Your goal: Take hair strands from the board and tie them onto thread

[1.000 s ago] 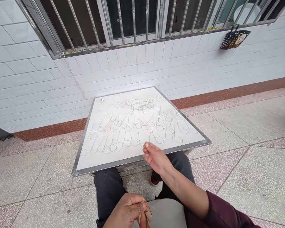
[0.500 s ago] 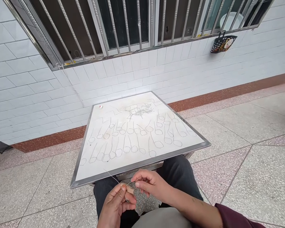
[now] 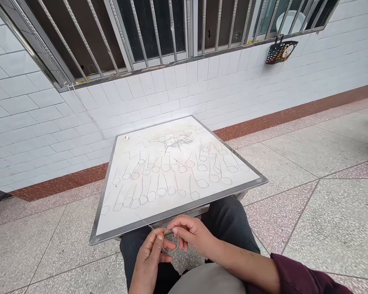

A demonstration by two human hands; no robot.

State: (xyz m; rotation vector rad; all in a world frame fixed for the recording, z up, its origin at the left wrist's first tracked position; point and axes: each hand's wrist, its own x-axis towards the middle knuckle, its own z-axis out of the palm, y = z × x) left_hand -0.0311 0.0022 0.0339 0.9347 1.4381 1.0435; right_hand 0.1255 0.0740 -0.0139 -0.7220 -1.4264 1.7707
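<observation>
My left hand (image 3: 153, 251) pinches a thin wire (image 3: 145, 223) between thumb and fingers, just off the table's front edge. One straight end of the wire sticks out up and left over the edge. Below the fingers the rest bends into a rounded loop. Close on the right, my right hand (image 3: 191, 234) grips the same wire between thumb and forefinger, nearly touching the left fingertips. On the white table (image 3: 168, 210) lie rows of wires with looped ends (image 3: 161, 191), and farther back a tangled heap of wires (image 3: 179, 140).
A small white and red item (image 3: 126, 138) sits at the table's far left corner. Behind stands a white tiled wall (image 3: 159, 96) with a barred window (image 3: 147, 32). A dotted black bag (image 3: 281, 51) hangs from the bars. My knees are under the front edge.
My hands have come closer together, and the wire now shows a rounder loop beneath the fingers. The view has shifted slightly, moving the scene a little left.
</observation>
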